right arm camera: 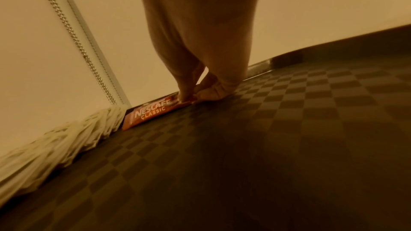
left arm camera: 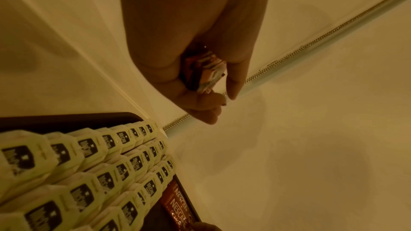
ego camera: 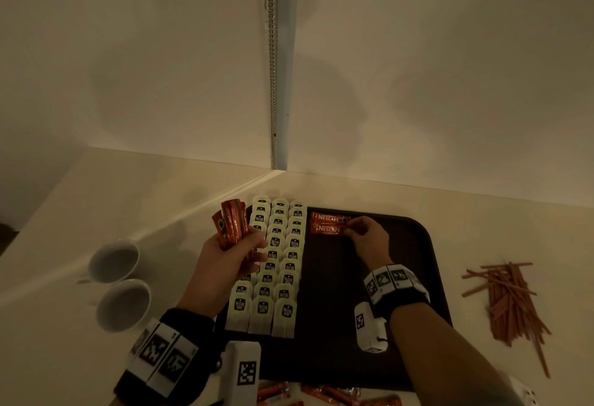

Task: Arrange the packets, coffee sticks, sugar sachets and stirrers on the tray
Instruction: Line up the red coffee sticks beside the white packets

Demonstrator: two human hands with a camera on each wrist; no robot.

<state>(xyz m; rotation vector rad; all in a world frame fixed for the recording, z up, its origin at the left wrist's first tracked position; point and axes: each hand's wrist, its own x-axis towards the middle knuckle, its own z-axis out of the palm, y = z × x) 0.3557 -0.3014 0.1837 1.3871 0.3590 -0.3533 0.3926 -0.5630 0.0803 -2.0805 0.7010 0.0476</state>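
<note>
More red sticks [ego camera: 324, 394] are cut off at the near edge. The left hand [ego camera: 225, 256] curls around a shiny bunch of sticks [ego camera: 230, 224], hiding their lower ends. The right hand [ego camera: 366, 235] pinches the end of a flat stick [ego camera: 328, 230] on the dark checkered tray [ego camera: 427, 264], right of the pale packets [ego camera: 276, 264]. Thin stirrers [ego camera: 508, 303] lie far right.

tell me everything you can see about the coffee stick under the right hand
The coffee stick is a slim orange-red sachet, glossy like foil, printed NESCAFE CLASSIC in white. It lies flat at the far end of the dark checkered tray, just in front of a second stick, one end close to the rows of pale packets. The right hand pinches its other end.
</note>
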